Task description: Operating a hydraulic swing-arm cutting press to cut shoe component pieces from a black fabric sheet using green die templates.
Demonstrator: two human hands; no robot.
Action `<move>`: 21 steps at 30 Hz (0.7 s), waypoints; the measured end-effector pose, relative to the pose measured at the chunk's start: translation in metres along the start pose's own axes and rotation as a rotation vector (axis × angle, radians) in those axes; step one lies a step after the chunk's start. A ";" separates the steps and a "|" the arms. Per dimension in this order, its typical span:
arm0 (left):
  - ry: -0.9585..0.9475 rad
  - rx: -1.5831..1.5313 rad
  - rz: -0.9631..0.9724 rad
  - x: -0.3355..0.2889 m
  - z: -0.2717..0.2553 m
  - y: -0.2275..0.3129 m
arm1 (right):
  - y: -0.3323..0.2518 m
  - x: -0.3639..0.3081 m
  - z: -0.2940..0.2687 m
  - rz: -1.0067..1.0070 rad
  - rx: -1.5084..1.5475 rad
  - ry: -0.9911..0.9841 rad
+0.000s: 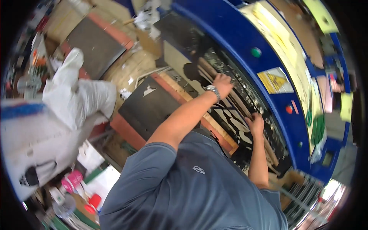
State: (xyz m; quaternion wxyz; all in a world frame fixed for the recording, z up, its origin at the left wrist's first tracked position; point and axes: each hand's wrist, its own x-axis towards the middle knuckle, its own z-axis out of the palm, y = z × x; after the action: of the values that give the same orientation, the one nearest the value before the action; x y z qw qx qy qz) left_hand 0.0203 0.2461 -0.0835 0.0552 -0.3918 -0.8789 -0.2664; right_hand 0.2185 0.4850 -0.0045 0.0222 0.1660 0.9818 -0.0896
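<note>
A long, narrow brown strip (240, 105) runs slantwise along the dark bed (209, 50) of a blue machine. My left hand (223, 86), with a metal watch on its wrist, is closed over the strip's upper part. Farther down, my right hand (256, 125) pinches around the same strip with thumb and fingers. Another brown strip (271, 153) end shows below the right hand. Beneath and beside my hands lies a black sheet (231, 122) with several cut-out openings, partly hidden by my left forearm. Pale scraps dot the bed.
The machine's blue beam (234, 30) curves along the right, with a green button (256, 52), a red button (288, 109) and a yellow warning sign (274, 80). A dark board (143, 105) with reddish edges stands at left. A white sack (82, 92) lies beyond it.
</note>
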 end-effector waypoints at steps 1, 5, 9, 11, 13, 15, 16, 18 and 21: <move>-0.022 -0.007 0.027 0.005 -0.003 0.005 | 0.007 -0.003 0.001 0.030 -0.004 0.025; -0.150 0.001 0.038 0.014 -0.005 0.010 | 0.008 -0.010 0.010 0.155 0.011 0.080; -0.214 0.049 0.033 0.016 -0.005 0.006 | 0.004 -0.009 0.013 0.158 0.044 0.112; -0.265 0.043 0.052 0.017 -0.010 0.012 | 0.010 -0.014 0.019 0.160 0.013 0.125; -0.286 0.053 0.029 0.017 -0.013 0.012 | 0.009 -0.014 0.022 0.162 0.006 0.131; -0.301 0.063 0.034 0.001 -0.020 0.015 | 0.007 -0.026 0.027 0.118 -0.010 0.106; -0.318 0.065 0.040 -0.011 -0.020 0.015 | 0.008 -0.035 0.031 0.095 0.027 0.088; -0.324 0.038 0.060 -0.039 -0.026 0.014 | 0.007 -0.050 0.030 0.070 0.086 -0.069; -0.276 0.062 0.059 -0.081 -0.045 0.017 | -0.009 -0.052 0.008 0.045 0.129 -0.350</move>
State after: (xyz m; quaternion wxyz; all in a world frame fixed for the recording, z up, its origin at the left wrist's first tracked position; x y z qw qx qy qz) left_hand 0.0835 0.1787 -0.0628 -0.0463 -0.4484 -0.8741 -0.1810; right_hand 0.2653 0.4583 -0.0072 0.1842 0.1711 0.9511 -0.1794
